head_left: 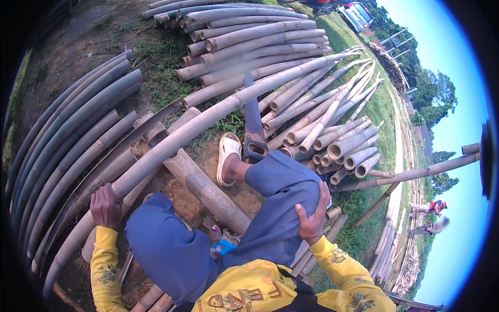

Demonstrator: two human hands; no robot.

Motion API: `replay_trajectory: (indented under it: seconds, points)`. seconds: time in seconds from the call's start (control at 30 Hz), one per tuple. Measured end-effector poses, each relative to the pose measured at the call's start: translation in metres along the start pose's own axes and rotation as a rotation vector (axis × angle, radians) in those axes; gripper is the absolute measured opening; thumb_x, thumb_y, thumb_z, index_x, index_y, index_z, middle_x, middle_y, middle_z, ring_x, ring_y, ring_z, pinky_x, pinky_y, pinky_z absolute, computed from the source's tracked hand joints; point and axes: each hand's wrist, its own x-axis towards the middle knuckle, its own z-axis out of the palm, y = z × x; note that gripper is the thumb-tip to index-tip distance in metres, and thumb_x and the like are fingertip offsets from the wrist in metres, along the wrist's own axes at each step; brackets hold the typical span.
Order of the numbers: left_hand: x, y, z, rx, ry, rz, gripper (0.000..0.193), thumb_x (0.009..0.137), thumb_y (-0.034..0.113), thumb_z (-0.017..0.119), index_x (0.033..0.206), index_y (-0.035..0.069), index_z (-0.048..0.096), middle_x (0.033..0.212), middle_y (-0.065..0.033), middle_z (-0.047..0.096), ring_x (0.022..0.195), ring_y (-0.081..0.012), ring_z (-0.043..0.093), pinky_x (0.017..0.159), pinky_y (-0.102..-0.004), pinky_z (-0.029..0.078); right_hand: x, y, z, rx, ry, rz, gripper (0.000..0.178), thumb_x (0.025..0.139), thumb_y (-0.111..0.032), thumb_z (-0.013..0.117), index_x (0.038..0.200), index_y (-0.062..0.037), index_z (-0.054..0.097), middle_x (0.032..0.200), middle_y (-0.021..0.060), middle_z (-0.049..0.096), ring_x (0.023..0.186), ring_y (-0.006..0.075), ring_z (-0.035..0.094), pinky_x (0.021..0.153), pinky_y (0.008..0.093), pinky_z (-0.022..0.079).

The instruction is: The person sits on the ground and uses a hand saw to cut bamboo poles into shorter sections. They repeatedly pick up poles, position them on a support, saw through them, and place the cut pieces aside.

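Observation:
My left hand (105, 206) is closed around a long bamboo pole (208, 117), near its lower left part. The pole slants up to the right across a short bamboo post (153, 130) and over the far stacks. Its contact under my fingers is partly hidden. My right hand (312, 216) lies on my bent right knee, fingers stretched out and holding nothing. A handsaw (253, 122) stands upright beside my foot, handle down, its blade passing behind the pole. A thick bamboo log (208, 192) lies between my legs.
Curved bamboo poles (67, 135) lie at the left, with more stacked (254, 39) at the far side. Cut bamboo ends (338, 148) face me beyond my right knee. My foot wears a white clog (226, 156). Two people (429, 218) and a vehicle (356, 16) are farther off.

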Motion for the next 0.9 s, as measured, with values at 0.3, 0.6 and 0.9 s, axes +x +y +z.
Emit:
replay_trajectory:
  seconds: [0.3, 0.6, 0.9]
  points:
    - [0.007, 0.015, -0.033, -0.018, 0.127, 0.034, 0.050, 0.073, 0.014, 0.080, 0.118, -0.001, 0.065, 0.099, -0.0159, 0.069, 0.088, -0.0334, 0.068, 0.080, -0.0429, 0.052, 0.025, -0.023, -0.017, -0.412, 0.005, -0.019, 0.090, 0.087, -0.027, 0.074, 0.160, 0.0014, 0.029, 0.161, 0.0290, 0.027, 0.150, 0.0427, 0.028, 0.123, 0.0500, 0.023]
    - [0.036, 0.035, -0.118, 0.123, 0.303, 0.030, 0.041, 0.078, 0.009, 0.077, 0.117, 0.002, 0.066, 0.104, -0.0140, 0.071, 0.093, -0.0307, 0.070, 0.086, -0.0422, 0.053, 0.265, -0.089, 0.156, 1.622, -0.167, 0.666, 0.121, 0.078, -0.068, 0.079, 0.162, -0.0059, 0.017, 0.154, 0.0242, 0.034, 0.136, 0.0409, 0.041, 0.109, 0.0606, 0.038]
    - [0.030, 0.027, -0.115, 0.290, 0.336, 0.002, 0.026, 0.089, 0.021, 0.063, 0.113, 0.015, 0.056, 0.112, -0.0034, 0.059, 0.107, -0.0208, 0.059, 0.093, -0.0387, 0.046, 0.315, -0.001, 0.240, 1.678, -0.317, 0.696, 0.042, 0.100, -0.044, 0.063, 0.092, -0.0032, 0.061, 0.093, 0.0130, 0.067, 0.093, 0.0299, 0.066, 0.095, 0.0494, 0.055]
